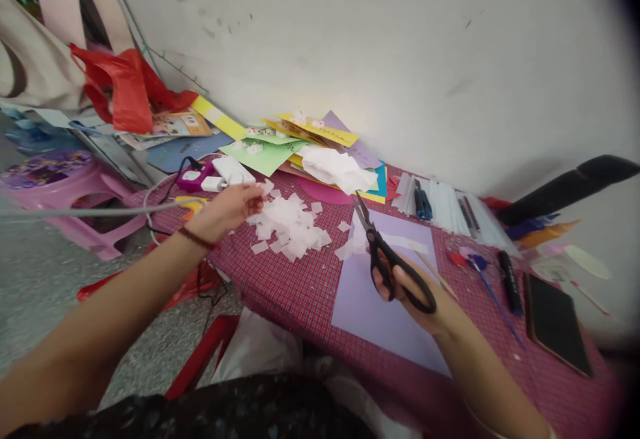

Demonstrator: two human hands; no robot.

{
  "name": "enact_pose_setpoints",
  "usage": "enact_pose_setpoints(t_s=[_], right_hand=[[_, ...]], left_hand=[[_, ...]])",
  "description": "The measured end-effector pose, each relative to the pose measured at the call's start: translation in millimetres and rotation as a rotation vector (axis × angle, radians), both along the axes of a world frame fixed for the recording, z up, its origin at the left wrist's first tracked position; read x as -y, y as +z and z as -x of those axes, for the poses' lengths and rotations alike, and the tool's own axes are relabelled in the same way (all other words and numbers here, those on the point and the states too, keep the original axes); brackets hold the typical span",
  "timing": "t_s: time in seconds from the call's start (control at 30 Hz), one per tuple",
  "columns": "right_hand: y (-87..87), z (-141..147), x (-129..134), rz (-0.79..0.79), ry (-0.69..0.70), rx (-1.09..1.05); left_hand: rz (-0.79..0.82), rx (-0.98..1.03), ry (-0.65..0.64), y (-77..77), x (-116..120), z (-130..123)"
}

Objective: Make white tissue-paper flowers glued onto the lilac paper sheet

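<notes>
My right hand holds black-handled scissors, their blades slightly apart and pointing up toward the wall. Beneath them lies a lilac sheet of paper, with a white paper strip across its upper part. At the left edge of a loose pile of small white paper squares is my left hand. Its fingers are curled together; a white scrap shows by the fingertips, but whether they grip it is unclear.
Coloured folded cards and crumpled white tissue lie against the wall. A purple socket block with chargers sits left. Rightward are clear packets, a black marker and a dark tablet-like object. A pink stool stands beside the table.
</notes>
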State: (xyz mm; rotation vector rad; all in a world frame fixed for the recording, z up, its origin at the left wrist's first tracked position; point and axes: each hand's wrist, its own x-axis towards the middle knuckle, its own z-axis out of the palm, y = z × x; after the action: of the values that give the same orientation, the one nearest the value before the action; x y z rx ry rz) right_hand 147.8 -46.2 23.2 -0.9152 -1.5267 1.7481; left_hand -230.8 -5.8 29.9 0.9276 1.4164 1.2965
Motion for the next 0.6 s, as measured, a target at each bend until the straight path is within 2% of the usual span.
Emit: enact_pose_setpoints(t_s=[0.03,0.17,0.23,0.33,0.47,0.6], right_hand=[[-2.4,-5.4,1.5,0.012,-0.014,-0.001],[-16.1,-23.0,4.9,0.014,-0.058,-0.020],[-22.5,-29.2,4.8,0.005,-0.060,-0.025],[-26.9,-34.8,3.9,0.001,-0.057,-0.019],[-20.1,-36.9,4.7,-0.046,-0.058,-0.034],[-8.8,-39.0,6.7,-0.094,-0.127,-0.108]], left_hand=[[0.031,-0.157,0.027,4.2,-14.0,8.6],[0.082,-0.469,0.119,18.8,-62.2,34.9],[0.116,-0.693,0.133,24.1,-73.2,41.2],[0.116,-0.963,0.101,31.9,-74.6,42.8],[0.045,-1.202,0.039,44.5,-68.8,28.0],[-0.055,-1.297,-0.049,47.9,-69.3,-17.4]])
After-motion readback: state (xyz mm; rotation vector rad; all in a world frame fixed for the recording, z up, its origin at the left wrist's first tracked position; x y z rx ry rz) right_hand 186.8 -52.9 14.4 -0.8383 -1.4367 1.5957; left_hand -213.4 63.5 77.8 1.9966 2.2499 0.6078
